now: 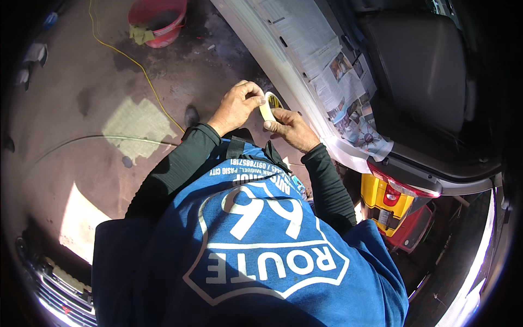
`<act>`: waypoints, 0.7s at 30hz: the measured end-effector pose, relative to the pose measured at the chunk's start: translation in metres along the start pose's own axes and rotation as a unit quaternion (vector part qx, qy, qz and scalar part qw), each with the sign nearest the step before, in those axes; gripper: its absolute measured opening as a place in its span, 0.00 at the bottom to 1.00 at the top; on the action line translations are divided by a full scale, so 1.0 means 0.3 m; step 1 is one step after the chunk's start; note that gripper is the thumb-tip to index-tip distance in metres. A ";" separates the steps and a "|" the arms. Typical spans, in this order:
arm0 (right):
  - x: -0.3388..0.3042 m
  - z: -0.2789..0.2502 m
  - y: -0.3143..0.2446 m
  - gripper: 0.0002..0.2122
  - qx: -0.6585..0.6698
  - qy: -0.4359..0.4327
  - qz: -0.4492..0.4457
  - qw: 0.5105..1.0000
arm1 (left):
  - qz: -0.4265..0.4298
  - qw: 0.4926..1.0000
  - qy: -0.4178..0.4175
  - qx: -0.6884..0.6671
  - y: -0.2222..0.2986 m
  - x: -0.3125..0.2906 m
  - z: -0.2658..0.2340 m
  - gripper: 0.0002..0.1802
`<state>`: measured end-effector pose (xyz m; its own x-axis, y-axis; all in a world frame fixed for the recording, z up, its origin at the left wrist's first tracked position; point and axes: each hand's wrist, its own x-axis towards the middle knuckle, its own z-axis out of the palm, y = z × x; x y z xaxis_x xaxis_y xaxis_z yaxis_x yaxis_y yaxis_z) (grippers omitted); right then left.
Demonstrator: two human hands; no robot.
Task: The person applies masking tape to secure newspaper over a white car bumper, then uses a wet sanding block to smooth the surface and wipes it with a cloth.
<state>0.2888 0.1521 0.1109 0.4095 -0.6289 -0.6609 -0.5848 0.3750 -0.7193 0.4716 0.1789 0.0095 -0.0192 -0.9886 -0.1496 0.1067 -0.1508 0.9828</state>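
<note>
Head view: your right hand (297,129) is closed on the tape roll (266,112), thumb one side, fingers the other. Your left hand (235,107) pinches the roll's left rim; can't tell if a tape end is lifted. Roll's in the air, off the outer edge of the pale vehicle panel (251,39). Looks partway: newspaper sheets (315,48) cover the panel's inner edge, down to the red lamp (406,182) corner. Outer edge still bare, no strip clearly pulled.
</note>
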 end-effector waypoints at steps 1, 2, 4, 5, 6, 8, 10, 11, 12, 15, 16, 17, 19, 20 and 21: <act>0.003 -0.002 -0.008 0.17 -0.001 -0.024 -0.029 0.999 | -0.031 0.999 0.005 -0.028 -0.007 0.007 -0.020 0.07; 0.010 -0.006 -0.012 0.18 -0.015 -0.028 -0.019 0.999 | -0.072 0.996 0.011 -0.058 -0.011 0.012 -0.040 0.07; 0.030 -0.013 -0.002 0.24 -0.085 -0.030 -0.075 0.993 | -0.076 0.997 0.025 0.001 -0.001 0.015 -0.071 0.06; 0.043 -0.016 0.012 0.25 -0.089 -0.021 -0.104 0.990 | -0.047 0.998 0.031 0.027 0.013 0.013 -0.085 0.07; 0.057 -0.018 0.033 0.25 -0.134 0.016 -0.060 0.989 | -0.044 0.997 0.031 0.063 0.031 0.007 -0.100 0.08; 0.089 -0.019 0.084 0.25 -0.181 0.048 -0.083 0.979 | 0.007 0.991 0.027 0.130 0.069 -0.009 -0.107 0.06; 0.111 -0.011 0.133 0.27 -0.260 0.108 -0.038 0.959 | 0.031 0.986 0.010 0.167 0.094 -0.030 -0.094 0.06; 0.117 -0.007 0.144 0.28 -0.272 0.123 -0.052 0.953 | 0.079 0.980 -0.003 0.184 0.098 -0.039 -0.083 0.05; 0.114 -0.002 0.145 0.28 -0.284 0.155 -0.043 0.945 | 0.065 0.981 -0.003 0.183 0.095 -0.042 -0.071 0.05; 0.047 -0.073 0.055 0.23 -0.321 0.185 -0.072 0.926 | -0.033 0.993 0.075 0.084 0.062 -0.025 -0.061 0.05; 0.025 -0.085 0.006 0.19 -0.186 0.326 -0.147 0.915 | -0.077 0.990 0.115 -0.005 0.051 -0.012 -0.069 0.05; -0.016 -0.168 -0.056 0.17 0.035 0.411 -0.206 0.887 | -0.140 0.975 0.145 -0.093 0.044 0.007 -0.079 0.05; -0.124 -0.348 -0.166 0.19 0.379 0.430 -0.335 0.747 | -0.089 0.988 0.110 -0.060 0.047 0.032 -0.114 0.06; -0.170 -0.417 -0.199 0.24 0.410 0.288 -0.404 0.765 | -0.099 0.990 0.098 -0.032 0.056 0.054 -0.116 0.06; -0.178 -0.447 -0.193 0.22 0.418 0.276 -0.384 0.775 | -0.079 0.994 0.051 -0.052 0.066 0.077 -0.111 0.06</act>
<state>0.2069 0.0728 0.2166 -0.0850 -0.9947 0.0580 0.4370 -0.0896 -0.8950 0.5064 0.1529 0.0218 0.0563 -0.9469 -0.3165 0.2120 -0.2984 0.9306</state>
